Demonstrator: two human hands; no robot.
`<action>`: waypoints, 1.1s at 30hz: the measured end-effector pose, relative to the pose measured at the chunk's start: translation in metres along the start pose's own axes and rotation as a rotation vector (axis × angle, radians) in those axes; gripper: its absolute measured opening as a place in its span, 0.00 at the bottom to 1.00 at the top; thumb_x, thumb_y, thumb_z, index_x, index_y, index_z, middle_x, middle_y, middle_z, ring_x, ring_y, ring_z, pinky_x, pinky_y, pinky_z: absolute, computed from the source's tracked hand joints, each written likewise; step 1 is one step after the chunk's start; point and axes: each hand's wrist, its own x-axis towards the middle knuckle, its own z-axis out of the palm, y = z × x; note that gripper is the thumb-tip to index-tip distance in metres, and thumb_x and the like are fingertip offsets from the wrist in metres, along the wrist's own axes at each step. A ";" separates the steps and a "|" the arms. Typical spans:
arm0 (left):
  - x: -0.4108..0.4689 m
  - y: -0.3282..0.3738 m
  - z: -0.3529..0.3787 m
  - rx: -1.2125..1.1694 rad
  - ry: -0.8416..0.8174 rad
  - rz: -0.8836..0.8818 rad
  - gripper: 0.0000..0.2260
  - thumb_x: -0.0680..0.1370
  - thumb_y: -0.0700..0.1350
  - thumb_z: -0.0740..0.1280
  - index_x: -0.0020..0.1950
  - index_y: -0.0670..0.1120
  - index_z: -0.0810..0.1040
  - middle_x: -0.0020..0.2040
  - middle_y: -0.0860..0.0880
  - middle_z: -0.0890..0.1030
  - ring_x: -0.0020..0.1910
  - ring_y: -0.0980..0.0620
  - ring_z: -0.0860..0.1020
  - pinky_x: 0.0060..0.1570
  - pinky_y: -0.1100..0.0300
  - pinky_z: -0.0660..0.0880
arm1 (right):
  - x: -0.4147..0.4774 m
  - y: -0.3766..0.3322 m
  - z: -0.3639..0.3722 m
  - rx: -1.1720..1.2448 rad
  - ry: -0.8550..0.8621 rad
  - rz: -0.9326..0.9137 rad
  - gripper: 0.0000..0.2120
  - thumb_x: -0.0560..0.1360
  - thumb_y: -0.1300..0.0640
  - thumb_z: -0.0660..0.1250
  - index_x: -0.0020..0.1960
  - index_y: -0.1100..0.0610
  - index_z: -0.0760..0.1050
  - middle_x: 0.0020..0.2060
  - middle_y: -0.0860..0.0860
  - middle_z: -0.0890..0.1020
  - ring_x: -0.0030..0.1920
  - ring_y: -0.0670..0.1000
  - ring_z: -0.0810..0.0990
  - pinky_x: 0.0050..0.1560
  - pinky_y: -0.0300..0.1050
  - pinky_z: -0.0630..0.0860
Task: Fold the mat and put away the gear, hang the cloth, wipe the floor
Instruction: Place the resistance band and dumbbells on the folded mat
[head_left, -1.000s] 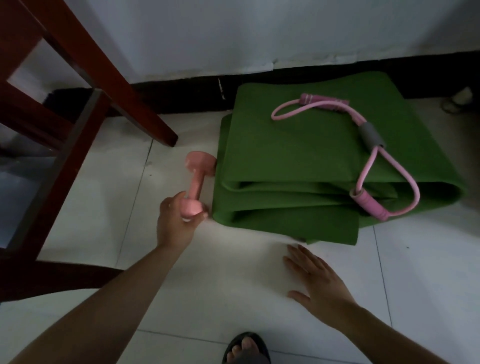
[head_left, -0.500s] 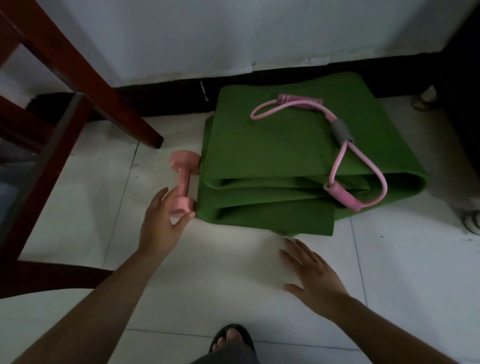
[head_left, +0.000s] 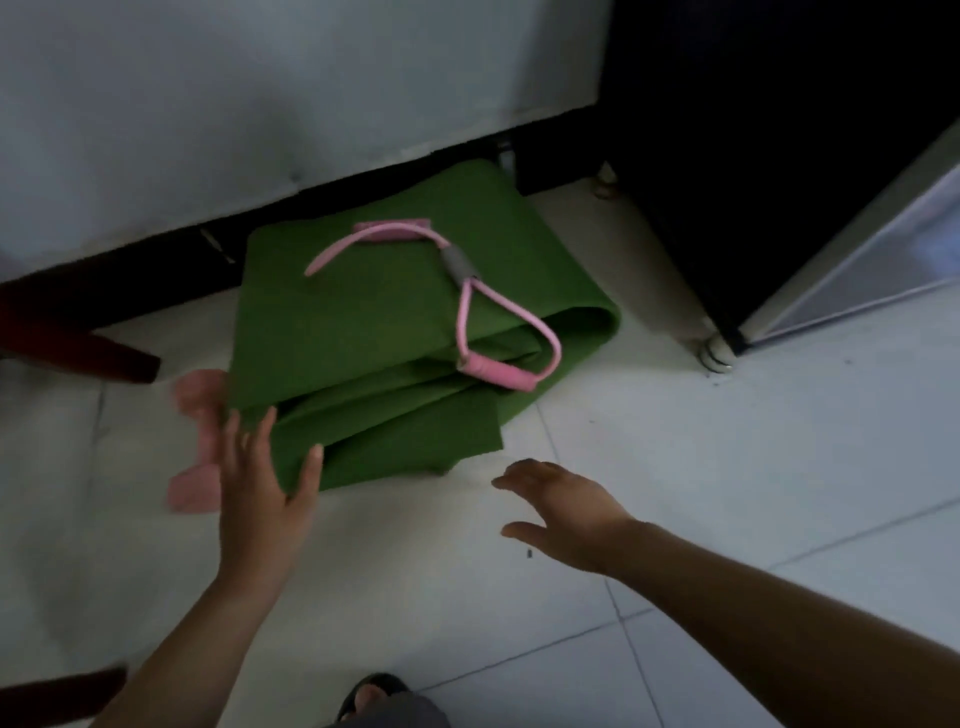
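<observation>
Green foam mat (head_left: 405, 332) lies folded by the wall (head_left: 260, 104), pink looped resistance band (head_left: 464, 304) on top and pink dumbbell (head_left: 200, 441) just beside it, as the left hand (head_left: 260, 499) and right hand (head_left: 563, 512), both spread empty, hover nearby; cloth-hanging and floor-wiping seemingly remain.

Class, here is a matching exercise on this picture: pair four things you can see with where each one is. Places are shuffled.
Things
1. mat
2. resistance band
3. dumbbell
4. right hand

Places
a. lying on top of the mat
b. over the floor, right of the mat's near corner
c. folded, by the wall
d. on the floor, left of the mat

Pairs: 1-c, 2-a, 3-d, 4-b
</observation>
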 end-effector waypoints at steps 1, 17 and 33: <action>-0.003 0.008 0.004 0.019 -0.006 0.027 0.28 0.75 0.50 0.64 0.72 0.43 0.63 0.76 0.42 0.55 0.75 0.45 0.53 0.66 0.46 0.62 | -0.007 0.007 -0.005 0.006 0.017 0.022 0.26 0.77 0.44 0.61 0.71 0.49 0.62 0.70 0.47 0.66 0.67 0.48 0.66 0.64 0.44 0.68; 0.025 0.152 0.047 0.460 -0.708 0.789 0.30 0.77 0.63 0.52 0.75 0.49 0.57 0.75 0.51 0.59 0.73 0.53 0.59 0.71 0.58 0.56 | -0.061 0.066 -0.090 0.023 -0.190 0.312 0.27 0.75 0.43 0.63 0.70 0.53 0.63 0.65 0.52 0.72 0.64 0.53 0.71 0.63 0.48 0.68; -0.040 0.523 -0.218 0.211 -1.074 0.446 0.24 0.80 0.53 0.58 0.73 0.46 0.61 0.73 0.46 0.64 0.71 0.49 0.63 0.67 0.57 0.60 | -0.338 -0.135 -0.395 0.127 -0.113 0.676 0.26 0.76 0.44 0.62 0.69 0.54 0.64 0.62 0.52 0.73 0.61 0.54 0.73 0.57 0.49 0.74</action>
